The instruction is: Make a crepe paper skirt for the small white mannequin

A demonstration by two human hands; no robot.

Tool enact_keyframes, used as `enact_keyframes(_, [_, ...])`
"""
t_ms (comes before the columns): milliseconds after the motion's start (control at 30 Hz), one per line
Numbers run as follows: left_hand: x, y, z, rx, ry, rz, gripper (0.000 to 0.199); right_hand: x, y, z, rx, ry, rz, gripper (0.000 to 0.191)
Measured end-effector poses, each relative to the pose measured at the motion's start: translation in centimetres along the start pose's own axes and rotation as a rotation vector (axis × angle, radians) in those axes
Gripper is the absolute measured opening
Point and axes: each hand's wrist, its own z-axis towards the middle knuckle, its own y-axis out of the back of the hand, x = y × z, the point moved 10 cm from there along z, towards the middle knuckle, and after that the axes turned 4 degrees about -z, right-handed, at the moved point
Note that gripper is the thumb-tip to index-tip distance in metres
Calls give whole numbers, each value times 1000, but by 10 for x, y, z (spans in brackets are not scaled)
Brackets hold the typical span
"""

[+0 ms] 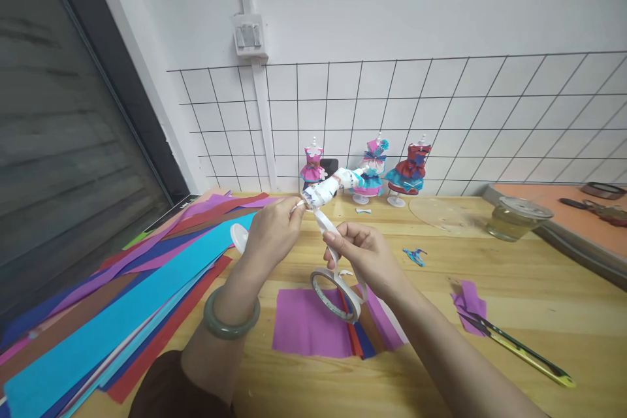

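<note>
My left hand (277, 228) is closed around the lower end of a small white mannequin (323, 191), which is tilted sideways with its top toward the right. Its body has tape and blue patches on it. A white round base (239, 237) shows behind my left wrist. With thumb and fingers, my right hand (360, 248) pinches a strip of white tape (321, 221) that runs up to the mannequin's lower edge. From that strip the tape roll (315, 287) hangs below my right hand, above purple, red, blue and brown crepe paper pieces (313, 323).
Long coloured paper strips (147, 281) cover the table's left side. Three dressed mini mannequins (409, 170) stand at the back. To the right are scissors (524, 349) by a purple scrap (473, 304), a blue-purple bow (415, 257), a glass jar (514, 222) and an orange tray (553, 202).
</note>
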Motion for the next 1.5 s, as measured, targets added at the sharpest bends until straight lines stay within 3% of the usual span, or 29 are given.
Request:
enact_keyframes(133, [1, 2, 0, -1, 3, -129, 31, -7, 0, 4, 16, -7, 43, 30])
enact_keyframes(400, [4, -11, 1, 148, 33, -493, 32, -18, 8, 14, 19, 31, -43, 29])
enact_keyframes(733, [-6, -26, -6, 308, 91, -720, 28, -20, 19, 18, -24, 81, -125, 30])
enact_keyframes(1000, [7, -43, -10, 422, 246, -845, 22, -17, 23, 21, -42, 142, -179, 29])
enact_keyframes(1133, [5, -44, -11, 484, 212, -873, 17, -21, 23, 22, -46, 113, -173, 28])
enact_keyframes(1333, [8, -42, -11, 494, 185, -867, 27, -28, 17, 21, -45, 57, -78, 26])
enact_keyframes(1500, [19, -34, -5, 349, 205, -849, 26, -33, 16, 21, -46, 48, -20, 26])
